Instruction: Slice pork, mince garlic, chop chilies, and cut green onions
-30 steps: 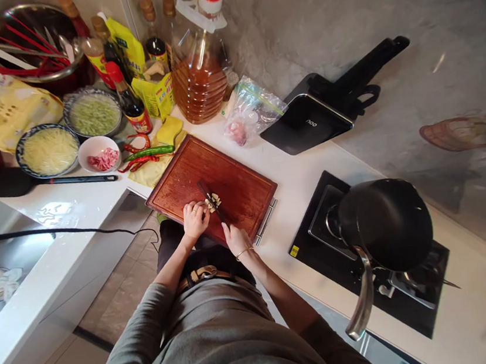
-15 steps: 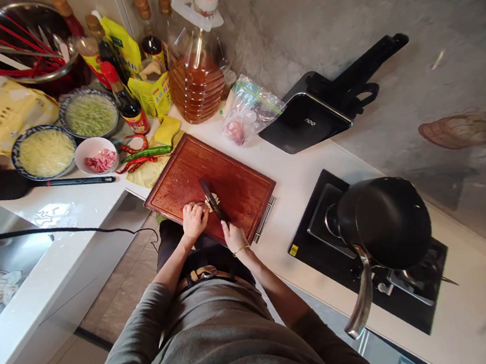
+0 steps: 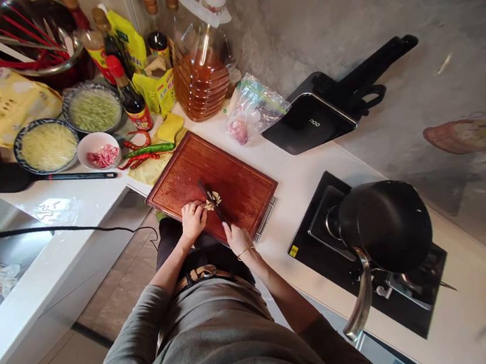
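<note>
My right hand (image 3: 237,239) is closed round the handle of a kitchen knife (image 3: 219,210), whose dark blade slants across the wooden cutting board (image 3: 243,182). Just left of the blade, my left hand (image 3: 193,219) has its fingers curled and pressed down on the board. They hold garlic at the fingertips, though the piece itself is mostly hidden. Pale slices of garlic (image 3: 215,198) lie in a small heap along the blade's right side.
Left of the board are chillies (image 3: 150,149), a small bowl of pink meat (image 3: 86,144) and a spatula (image 3: 7,178). An oil jug (image 3: 201,81) and a knife block (image 3: 307,124) stand behind. On the right, a black wok (image 3: 385,226) sits on the stove (image 3: 317,249).
More garlic slices show to the right of the blade. The knife's handle end and my right hand have shifted slightly to the right; my left hand stays nearly in place.
</note>
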`<state>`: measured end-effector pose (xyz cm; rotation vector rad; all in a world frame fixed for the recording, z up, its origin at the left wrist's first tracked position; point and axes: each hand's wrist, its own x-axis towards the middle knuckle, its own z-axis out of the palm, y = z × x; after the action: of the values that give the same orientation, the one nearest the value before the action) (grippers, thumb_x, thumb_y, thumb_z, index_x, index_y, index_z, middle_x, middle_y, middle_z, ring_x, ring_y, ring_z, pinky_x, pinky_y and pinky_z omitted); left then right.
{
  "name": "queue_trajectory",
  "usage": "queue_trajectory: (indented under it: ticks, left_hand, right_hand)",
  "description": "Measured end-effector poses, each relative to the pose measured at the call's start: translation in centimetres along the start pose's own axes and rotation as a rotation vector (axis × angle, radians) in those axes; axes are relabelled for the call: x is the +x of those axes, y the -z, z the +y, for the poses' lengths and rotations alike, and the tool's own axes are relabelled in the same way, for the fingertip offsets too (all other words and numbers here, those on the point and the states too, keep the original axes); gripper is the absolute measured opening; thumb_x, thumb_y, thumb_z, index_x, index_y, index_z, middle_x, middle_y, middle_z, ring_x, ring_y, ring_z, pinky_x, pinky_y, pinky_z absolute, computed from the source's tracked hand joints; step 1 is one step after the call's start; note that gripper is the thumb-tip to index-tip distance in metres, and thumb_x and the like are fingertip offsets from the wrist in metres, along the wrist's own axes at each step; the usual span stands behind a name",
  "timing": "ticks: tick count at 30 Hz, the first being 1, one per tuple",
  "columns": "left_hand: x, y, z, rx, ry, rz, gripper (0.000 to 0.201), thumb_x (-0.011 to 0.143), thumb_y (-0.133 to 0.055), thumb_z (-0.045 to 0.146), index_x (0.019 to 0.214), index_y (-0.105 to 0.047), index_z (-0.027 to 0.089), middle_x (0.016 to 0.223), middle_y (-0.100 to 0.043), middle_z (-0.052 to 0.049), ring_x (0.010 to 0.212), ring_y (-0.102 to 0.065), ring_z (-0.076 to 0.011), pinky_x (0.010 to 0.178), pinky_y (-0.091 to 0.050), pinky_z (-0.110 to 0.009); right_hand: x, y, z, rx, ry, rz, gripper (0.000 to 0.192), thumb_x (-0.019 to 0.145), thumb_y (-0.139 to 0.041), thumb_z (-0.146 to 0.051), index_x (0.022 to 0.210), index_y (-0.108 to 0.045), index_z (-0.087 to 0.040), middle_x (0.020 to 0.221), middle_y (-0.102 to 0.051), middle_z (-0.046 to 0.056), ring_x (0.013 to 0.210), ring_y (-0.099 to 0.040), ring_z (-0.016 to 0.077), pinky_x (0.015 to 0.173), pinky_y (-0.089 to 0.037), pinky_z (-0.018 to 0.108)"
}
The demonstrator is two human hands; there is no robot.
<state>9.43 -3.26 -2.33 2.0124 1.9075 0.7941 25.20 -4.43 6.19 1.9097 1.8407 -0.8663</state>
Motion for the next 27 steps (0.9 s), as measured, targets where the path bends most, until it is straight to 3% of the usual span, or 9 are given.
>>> queue_trajectory:
  ticks: [14,21,27]
  left_hand:
    - [0.0,-0.3,-0.3,-0.031,0.034,-0.043,0.019,0.088,-0.05,0.033,0.095,-0.063,0.021,0.101,-0.063,-0.009,0.1,-0.052,-0.0241,0.088,-0.037,-0.041]
    - [0.2,-0.6,-0.2,0.0,0.087,-0.017,0.022,0.087,-0.051,0.039,0.082,-0.061,0.02,0.096,-0.062,-0.009,0.094,-0.051,-0.0242,0.083,-0.038,-0.04]
    - [0.1,0.0,0.1,-0.045,0.062,0.01,0.02,0.087,-0.051,0.033,0.098,-0.06,0.019,0.101,-0.06,-0.01,0.098,-0.051,-0.0239,0.085,-0.039,-0.039]
  right_hand:
    - [0.6,-0.1,-0.7,-0.001,-0.05,-0.047,0.058,0.097,-0.022,-0.043,0.092,-0.069,-0.009,0.087,-0.071,0.021,0.083,-0.069,0.0242,0.068,-0.045,0.027]
    - [1.2,-1.6,0.3,0.074,0.025,0.053,0.05,0.098,-0.026,-0.04,0.099,-0.068,-0.013,0.092,-0.072,0.015,0.085,-0.068,0.0205,0.069,-0.042,0.023]
    - [0.6,-0.1,1.2,0.035,0.04,0.049,0.053,0.097,-0.025,-0.043,0.099,-0.068,-0.013,0.09,-0.072,0.016,0.085,-0.068,0.0224,0.067,-0.041,0.024]
